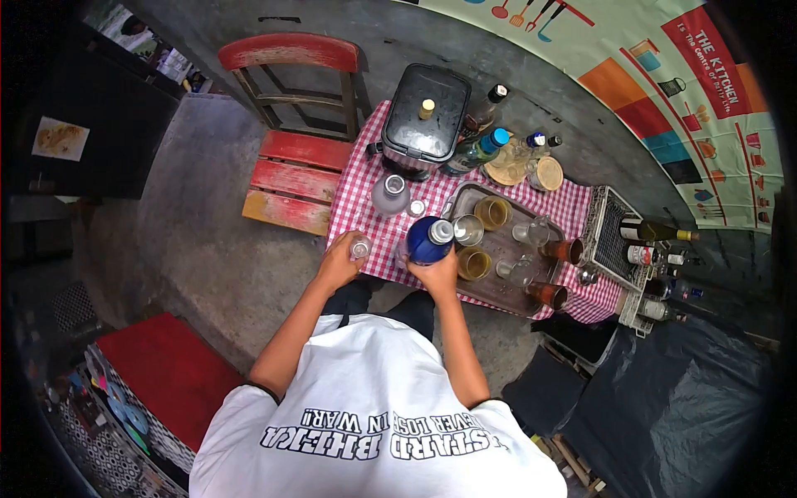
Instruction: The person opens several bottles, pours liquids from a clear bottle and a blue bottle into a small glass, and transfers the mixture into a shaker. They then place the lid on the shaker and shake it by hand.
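At the near edge of the checked table my left hand (339,262) is closed around a small clear glass (359,247). My right hand (437,274) grips a dark blue bottle (427,241) with a pale, silvery top; its fingers are partly hidden behind the bottle. Beyond the two hands stand a frosted clear bottle (390,197) and another small glass (416,208). To the right of the blue bottle lies a brown tray (516,226) bearing several glasses, among them an amber one (474,263) near my right hand.
A black lidded appliance (425,112) stands at the table's back, beside several bottles and a round tin-like container (545,173). At the right end is a wire basket (613,241) with bottles beside it. A red wooden chair (299,174) stands left of the table.
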The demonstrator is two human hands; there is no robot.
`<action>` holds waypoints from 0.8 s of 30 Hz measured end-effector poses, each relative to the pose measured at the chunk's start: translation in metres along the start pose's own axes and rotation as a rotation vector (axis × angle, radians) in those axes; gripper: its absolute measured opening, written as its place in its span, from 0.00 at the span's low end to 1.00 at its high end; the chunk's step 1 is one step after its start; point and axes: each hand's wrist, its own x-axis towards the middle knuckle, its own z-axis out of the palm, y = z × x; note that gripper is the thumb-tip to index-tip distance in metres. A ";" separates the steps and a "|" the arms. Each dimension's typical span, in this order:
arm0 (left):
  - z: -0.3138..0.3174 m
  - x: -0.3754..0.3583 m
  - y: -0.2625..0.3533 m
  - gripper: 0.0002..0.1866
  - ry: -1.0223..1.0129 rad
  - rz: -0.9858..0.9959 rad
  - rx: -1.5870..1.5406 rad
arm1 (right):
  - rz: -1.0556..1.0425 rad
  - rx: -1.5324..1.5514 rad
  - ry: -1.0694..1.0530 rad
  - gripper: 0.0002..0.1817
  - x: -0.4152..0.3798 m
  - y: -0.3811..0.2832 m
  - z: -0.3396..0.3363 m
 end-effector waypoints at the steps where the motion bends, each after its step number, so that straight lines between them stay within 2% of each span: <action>1: -0.005 -0.001 -0.005 0.27 -0.024 -0.016 0.007 | -0.007 0.008 0.018 0.50 -0.001 0.003 0.011; 7: -0.045 -0.019 -0.010 0.27 -0.084 -0.114 -0.028 | -0.051 -0.099 -0.058 0.52 -0.003 0.009 0.050; 9: -0.052 -0.024 -0.017 0.27 -0.047 -0.102 -0.019 | -0.034 -0.093 -0.162 0.52 -0.002 0.002 0.057; 13: -0.066 -0.028 -0.017 0.28 -0.016 -0.107 0.000 | -0.149 -0.083 -0.157 0.53 0.005 0.013 0.085; 21: -0.077 -0.038 -0.022 0.29 -0.016 -0.058 -0.028 | -0.050 0.080 -0.166 0.53 -0.002 0.020 0.094; 23: -0.080 -0.040 -0.019 0.28 -0.012 -0.038 -0.041 | -0.059 0.004 -0.233 0.52 0.000 0.019 0.088; 24: -0.082 -0.033 -0.019 0.29 -0.017 -0.029 -0.026 | -0.046 0.039 -0.257 0.45 0.009 0.016 0.087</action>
